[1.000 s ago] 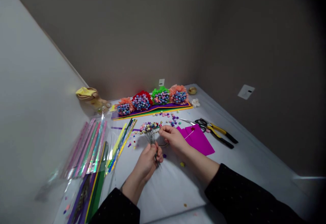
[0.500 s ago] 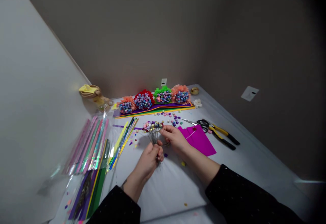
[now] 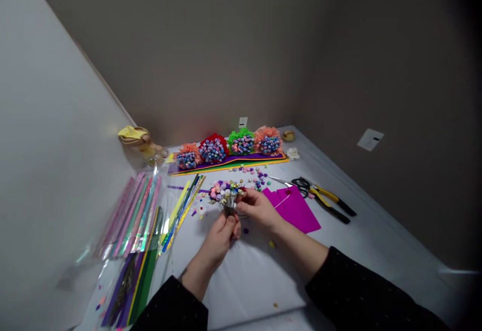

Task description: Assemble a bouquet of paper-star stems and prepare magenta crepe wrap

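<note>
Your left hand [image 3: 220,239] is closed round the wire stems [image 3: 228,213] of a bunch of paper stars [image 3: 225,193], held between your hands above the white-covered table [image 3: 256,291]; your right fingertips [image 3: 244,198] have moved up to pinch just beneath the stars, near the magenta paper [image 3: 297,211].

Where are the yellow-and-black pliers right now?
In the head view, the yellow-and-black-handled metal pliers lie right of the magenta paper sheets, beside the black-handled scissors.
</note>
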{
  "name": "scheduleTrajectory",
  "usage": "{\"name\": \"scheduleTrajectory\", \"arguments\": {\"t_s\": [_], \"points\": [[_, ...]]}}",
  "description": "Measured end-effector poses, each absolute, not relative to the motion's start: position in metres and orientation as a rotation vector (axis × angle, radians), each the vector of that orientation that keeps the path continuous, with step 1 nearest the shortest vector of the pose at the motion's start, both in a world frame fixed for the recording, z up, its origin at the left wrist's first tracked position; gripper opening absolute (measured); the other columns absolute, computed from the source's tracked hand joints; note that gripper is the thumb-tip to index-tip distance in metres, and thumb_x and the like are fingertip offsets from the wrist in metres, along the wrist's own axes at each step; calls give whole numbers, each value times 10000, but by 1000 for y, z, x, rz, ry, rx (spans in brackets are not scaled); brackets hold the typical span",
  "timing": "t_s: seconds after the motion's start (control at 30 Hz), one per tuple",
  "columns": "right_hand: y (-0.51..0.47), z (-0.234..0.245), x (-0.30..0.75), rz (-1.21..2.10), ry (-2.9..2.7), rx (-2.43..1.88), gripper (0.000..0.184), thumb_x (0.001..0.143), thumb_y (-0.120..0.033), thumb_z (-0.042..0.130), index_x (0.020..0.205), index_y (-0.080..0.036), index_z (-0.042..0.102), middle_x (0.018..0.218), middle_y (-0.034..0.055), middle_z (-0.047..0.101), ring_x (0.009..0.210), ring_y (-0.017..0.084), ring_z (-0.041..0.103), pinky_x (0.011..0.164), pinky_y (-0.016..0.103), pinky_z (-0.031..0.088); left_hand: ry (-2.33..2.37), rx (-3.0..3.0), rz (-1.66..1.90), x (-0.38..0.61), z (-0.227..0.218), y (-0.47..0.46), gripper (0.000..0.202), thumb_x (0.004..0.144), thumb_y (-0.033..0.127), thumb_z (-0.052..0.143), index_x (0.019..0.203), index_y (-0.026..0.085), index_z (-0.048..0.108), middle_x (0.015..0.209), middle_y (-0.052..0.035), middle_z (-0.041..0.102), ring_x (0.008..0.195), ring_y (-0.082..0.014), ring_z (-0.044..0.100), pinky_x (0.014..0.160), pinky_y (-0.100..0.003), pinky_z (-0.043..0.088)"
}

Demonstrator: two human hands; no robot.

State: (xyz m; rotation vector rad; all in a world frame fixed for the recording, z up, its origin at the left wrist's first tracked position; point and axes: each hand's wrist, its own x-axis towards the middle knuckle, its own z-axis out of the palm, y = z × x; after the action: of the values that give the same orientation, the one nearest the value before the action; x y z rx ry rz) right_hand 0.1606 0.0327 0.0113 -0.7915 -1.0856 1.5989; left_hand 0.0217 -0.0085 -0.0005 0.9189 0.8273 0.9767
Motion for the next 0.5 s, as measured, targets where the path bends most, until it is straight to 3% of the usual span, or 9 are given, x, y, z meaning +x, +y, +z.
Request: {"name": "scheduleTrajectory", "arguments": {"t_s": [0.2,0.3,0.5], "points": [[26,14,165,1748,-1114,-631,464,573,-401,814,885,-196,539,751,-27,603,601,105,584,562,217,473,977,1415,858,9,0,-10,466,861,590,382,639,190,467,615,0,471,624,-142,440,643,-288,364],[22,16,167,1898,-1239,-580,486,601,-439,784,942,-175,559,741,-9,616,551,132,616,530,250,504,1080,1513,779,1,-1,-13,428,861,536,411,621,196,511,640,-28,524,646,-168,472,663,-305,380],[17,24,172,1999,-1357,-628,374,630,-482,738,773,-158,614,639,18,650,537,155,615,561,296,517,1143,1486,733,-8,-7,-18,181,788,312,570,644,220,629,689,-63,624,677,-203,534,706,-317,413]]}}
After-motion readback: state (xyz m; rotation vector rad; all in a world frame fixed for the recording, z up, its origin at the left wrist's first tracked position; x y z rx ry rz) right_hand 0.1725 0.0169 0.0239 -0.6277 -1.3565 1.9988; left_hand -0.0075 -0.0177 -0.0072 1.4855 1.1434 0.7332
